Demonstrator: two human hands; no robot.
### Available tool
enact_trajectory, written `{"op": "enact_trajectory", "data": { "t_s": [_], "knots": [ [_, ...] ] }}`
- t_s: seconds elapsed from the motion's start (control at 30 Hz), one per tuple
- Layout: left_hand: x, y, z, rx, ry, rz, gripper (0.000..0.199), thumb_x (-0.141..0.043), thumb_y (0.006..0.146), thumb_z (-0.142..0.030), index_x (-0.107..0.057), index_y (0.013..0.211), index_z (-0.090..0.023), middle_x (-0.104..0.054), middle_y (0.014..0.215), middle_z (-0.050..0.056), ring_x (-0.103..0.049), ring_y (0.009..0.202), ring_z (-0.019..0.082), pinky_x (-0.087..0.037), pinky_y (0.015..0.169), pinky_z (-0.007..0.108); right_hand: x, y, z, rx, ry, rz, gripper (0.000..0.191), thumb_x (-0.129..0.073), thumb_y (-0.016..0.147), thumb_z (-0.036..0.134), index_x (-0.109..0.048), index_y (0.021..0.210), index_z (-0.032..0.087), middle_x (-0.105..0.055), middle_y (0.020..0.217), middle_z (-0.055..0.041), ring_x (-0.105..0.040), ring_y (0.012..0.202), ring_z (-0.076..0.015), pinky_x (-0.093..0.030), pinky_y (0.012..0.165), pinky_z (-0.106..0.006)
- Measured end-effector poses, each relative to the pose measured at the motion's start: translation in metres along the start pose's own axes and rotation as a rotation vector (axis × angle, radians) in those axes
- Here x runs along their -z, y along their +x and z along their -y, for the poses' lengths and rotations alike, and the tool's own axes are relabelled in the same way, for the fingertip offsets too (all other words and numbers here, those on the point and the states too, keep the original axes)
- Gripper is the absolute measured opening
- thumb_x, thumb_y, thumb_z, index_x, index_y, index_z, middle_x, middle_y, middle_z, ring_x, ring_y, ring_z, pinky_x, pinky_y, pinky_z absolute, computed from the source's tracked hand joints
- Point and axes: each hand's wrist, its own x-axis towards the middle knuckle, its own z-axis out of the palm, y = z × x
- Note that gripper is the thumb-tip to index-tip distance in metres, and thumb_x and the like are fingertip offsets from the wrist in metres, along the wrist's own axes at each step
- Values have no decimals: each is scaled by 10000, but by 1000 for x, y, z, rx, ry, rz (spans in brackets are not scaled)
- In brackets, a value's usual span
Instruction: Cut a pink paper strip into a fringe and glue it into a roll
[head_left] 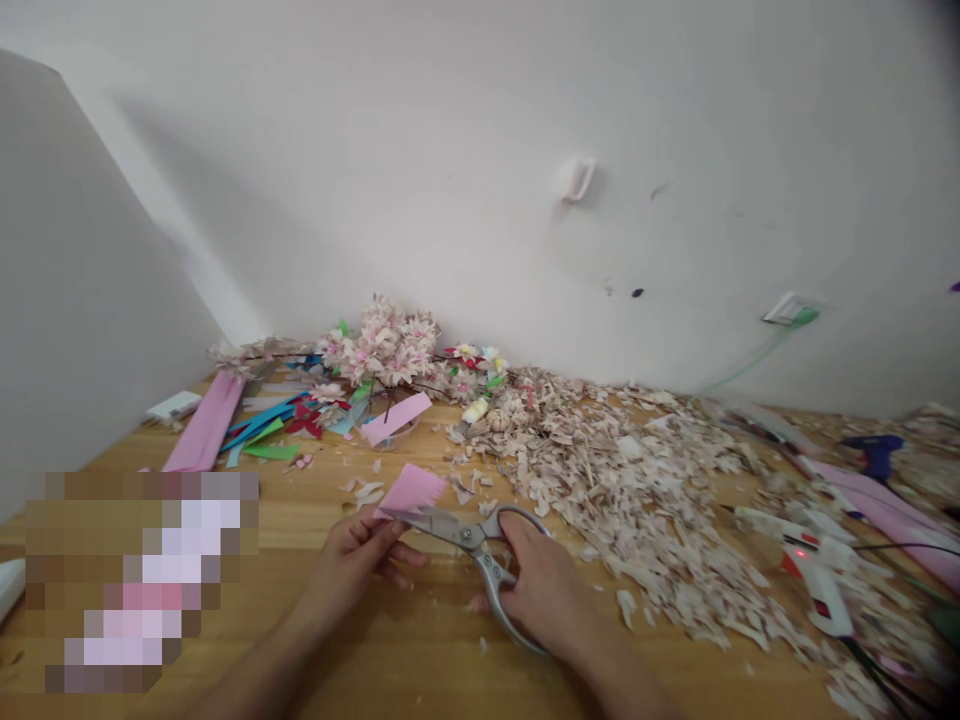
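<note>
Between thumb and fingers, my left hand (364, 555) pinches the lower edge of a small piece of pink crepe paper (411, 488). The paper's right edge looks cut into a fringe. My right hand (544, 585) grips the handles of metal scissors (466, 535), whose blades point left and lie along the bottom of the paper, close to my left fingertips. Just behind, a pink paper strip (397, 418) rests on a round object that it mostly hides. To the right of the scissors spreads a heap of pale dried petals or shavings (637, 490).
A bunch of pale pink flowers (394, 345) lies by the wall. Coloured strips and long pink paper (206, 425) are at left. A white glue gun (814, 575), its red light lit, and a blue glue gun (874, 455) lie right, with cables. The lower left is pixelated.
</note>
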Motion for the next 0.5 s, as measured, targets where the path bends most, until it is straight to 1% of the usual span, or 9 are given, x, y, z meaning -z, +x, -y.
{"op": "enact_trajectory", "data": {
  "t_s": [0.23,0.5],
  "knots": [
    [-2,-2,-4,23,-3,-9,395,-775,498,-464,-630,682,-146,-673,563,3,-661,516,170,-518,424,231,0,-1,-2,-23,-1,5,324,-659,646,453,-473,787,228,-630,775,-12,-561,670,-200,-300,553,-260],
    [2,1,-1,-5,44,38,371,-740,567,-464,-629,748,-159,-654,624,4,-675,606,193,-529,412,236,0,2,-4,-37,4,3,308,-654,640,431,-466,776,229,-609,669,7,-521,567,-163,-258,508,-242]
  ]
}}
